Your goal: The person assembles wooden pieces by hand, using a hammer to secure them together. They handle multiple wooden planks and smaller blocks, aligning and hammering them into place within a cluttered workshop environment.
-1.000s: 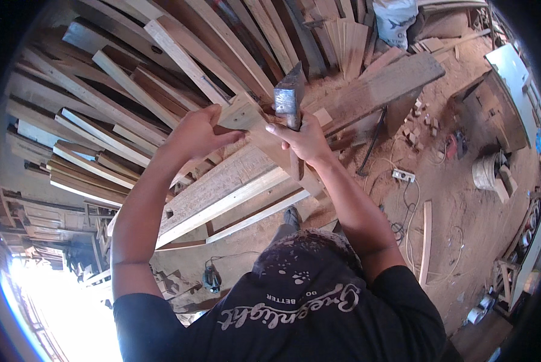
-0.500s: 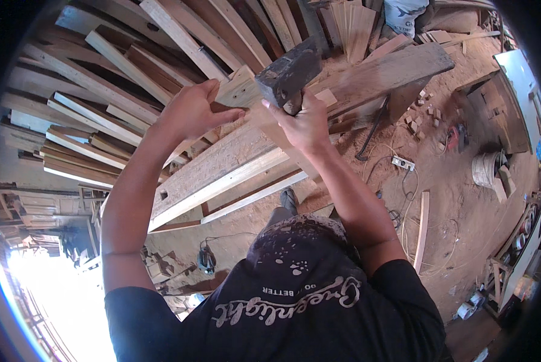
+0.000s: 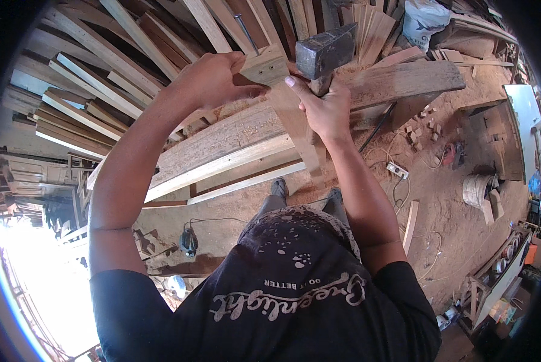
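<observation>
My right hand point(image 3: 326, 111) is closed round the handle of a club hammer with a heavy, dark, block-shaped head point(image 3: 325, 53). The hammer is raised above the timber, just right of a wooden crosspiece point(image 3: 269, 71). My left hand point(image 3: 219, 81) curls round the left end of that crosspiece, fingers on the far side and thumb on the near side. Two small dark holes show in the crosspiece's face. A long metal bolt or nail point(image 3: 246, 35) stands up at its far edge; its lower end is hidden. Beneath lies a long thick plank point(image 3: 222, 142) sprinkled with sawdust.
Many boards point(image 3: 110, 45) lean in a stack on the far left. A power strip point(image 3: 397, 171) with cables lies on the dusty floor to the right, near scattered wood offcuts point(image 3: 412, 136). A corded power tool point(image 3: 188, 241) rests at the lower left. A white sack point(image 3: 424, 24) stands at the back.
The hammer and my right hand have shifted right and away from the crosspiece. My left hand has come closer round the crosspiece's end. The upright bolt or nail now shows clearly.
</observation>
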`<state>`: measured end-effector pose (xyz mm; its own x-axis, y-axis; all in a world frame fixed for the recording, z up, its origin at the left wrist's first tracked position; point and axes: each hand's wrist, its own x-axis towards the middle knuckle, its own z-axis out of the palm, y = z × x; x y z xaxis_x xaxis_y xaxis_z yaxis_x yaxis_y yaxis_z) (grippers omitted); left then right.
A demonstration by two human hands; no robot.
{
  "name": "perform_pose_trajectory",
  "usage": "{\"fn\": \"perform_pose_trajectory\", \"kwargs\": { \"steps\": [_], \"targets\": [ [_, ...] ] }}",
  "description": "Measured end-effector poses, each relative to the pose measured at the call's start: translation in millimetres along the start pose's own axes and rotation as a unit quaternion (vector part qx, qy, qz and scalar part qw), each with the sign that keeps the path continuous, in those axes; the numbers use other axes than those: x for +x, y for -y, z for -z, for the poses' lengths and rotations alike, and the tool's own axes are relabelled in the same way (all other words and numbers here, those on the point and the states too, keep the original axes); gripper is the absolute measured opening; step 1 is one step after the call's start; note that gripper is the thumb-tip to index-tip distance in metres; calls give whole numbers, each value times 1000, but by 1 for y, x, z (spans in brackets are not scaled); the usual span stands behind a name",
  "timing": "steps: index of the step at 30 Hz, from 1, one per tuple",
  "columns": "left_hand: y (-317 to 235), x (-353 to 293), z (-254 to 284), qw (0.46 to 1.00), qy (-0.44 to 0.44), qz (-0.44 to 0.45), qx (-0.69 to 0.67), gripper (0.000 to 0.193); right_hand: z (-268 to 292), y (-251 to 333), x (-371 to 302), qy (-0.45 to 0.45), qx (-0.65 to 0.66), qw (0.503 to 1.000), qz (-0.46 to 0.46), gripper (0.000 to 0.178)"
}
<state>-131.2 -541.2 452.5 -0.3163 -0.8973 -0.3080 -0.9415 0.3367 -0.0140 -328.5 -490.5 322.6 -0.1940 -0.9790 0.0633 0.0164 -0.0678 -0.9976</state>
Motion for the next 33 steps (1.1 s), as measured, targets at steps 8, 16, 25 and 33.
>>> {"fn": "perform_pose_trajectory", "kwargs": {
  "steps": [8, 16, 25, 33],
  "targets": [
    [-4, -3, 7, 1000, 10, -10, -13, 84, 0, -6, 4, -6, 23, 999, 43, 30],
    [-9, 0, 10, 999, 29, 28, -26, 66, 15, -11, 8, 94, 106, 989, -35, 34],
    [-2, 2, 0, 996, 17, 36, -83, 59, 16, -2, -2, 113, 82, 989, -45, 28],
    [-4, -2, 2, 995, 18, 25, -99, 51, 3, -1, 1, 47, 44, 998, 11, 27]
  ]
}}
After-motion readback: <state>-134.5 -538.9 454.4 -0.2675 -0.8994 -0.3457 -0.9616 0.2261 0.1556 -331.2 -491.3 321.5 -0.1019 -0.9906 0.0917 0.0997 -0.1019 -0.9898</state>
